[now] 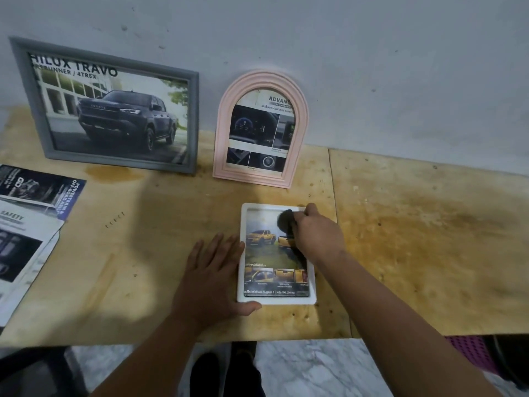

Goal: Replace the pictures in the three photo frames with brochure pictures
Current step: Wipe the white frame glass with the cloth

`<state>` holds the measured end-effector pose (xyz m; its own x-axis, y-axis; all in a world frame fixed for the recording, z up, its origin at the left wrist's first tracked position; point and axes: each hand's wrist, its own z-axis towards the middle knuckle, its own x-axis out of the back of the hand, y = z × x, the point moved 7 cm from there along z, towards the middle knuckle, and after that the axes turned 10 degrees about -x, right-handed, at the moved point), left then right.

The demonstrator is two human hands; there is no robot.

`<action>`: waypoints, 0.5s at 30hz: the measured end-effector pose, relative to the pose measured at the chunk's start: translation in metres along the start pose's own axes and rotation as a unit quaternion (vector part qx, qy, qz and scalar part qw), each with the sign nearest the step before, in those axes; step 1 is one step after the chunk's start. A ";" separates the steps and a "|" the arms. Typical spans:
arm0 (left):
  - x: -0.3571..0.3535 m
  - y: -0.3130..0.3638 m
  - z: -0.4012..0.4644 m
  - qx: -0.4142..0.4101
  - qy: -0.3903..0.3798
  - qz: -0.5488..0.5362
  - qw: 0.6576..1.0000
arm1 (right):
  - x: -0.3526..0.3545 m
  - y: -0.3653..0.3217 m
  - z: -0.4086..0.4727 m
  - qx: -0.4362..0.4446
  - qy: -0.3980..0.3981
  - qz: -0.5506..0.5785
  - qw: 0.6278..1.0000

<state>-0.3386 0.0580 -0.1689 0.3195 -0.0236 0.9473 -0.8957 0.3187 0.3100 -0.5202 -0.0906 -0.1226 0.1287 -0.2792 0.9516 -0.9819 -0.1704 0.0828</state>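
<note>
A white photo frame [243, 270] lies flat near the table's front edge, showing a brochure picture of yellow pickup trucks. My left hand [211, 279] rests flat on the table against the frame's left side, thumb at its lower corner. My right hand [316, 234] grips a dark cloth [284, 220] and presses it on the frame's upper right part. A grey frame [194, 118] with a dark pickup picture leans on the wall at the back left. A pink arched frame [223, 124] with a dashboard brochure picture stands beside it.
Brochure pages [31, 222] lie spread at the table's left edge. The wooden table [415, 239] is stained and has a seam right of the white frame. A purple plastic item [469, 353] shows under the table at the lower right.
</note>
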 end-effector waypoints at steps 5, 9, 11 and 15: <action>0.001 0.000 -0.001 0.001 0.014 -0.004 1.000 | -0.005 0.007 -0.015 -0.030 -0.041 0.003 0.999; -0.001 -0.002 -0.001 -0.001 0.018 -0.015 1.000 | -0.008 0.005 -0.027 0.017 -0.144 0.030 0.989; -0.001 -0.003 -0.002 -0.001 0.018 -0.018 1.000 | -0.006 0.005 -0.027 0.030 -0.192 0.054 0.979; 0.000 -0.003 -0.001 0.002 0.018 -0.018 1.000 | 0.018 0.001 0.004 0.027 -0.069 0.094 0.993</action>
<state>-0.3358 0.0582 -0.1702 0.3622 -0.0003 0.9321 -0.8847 0.3148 0.3439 -0.5183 -0.0994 -0.1064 -0.0348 -0.4375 0.8986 -0.9820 -0.1521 -0.1121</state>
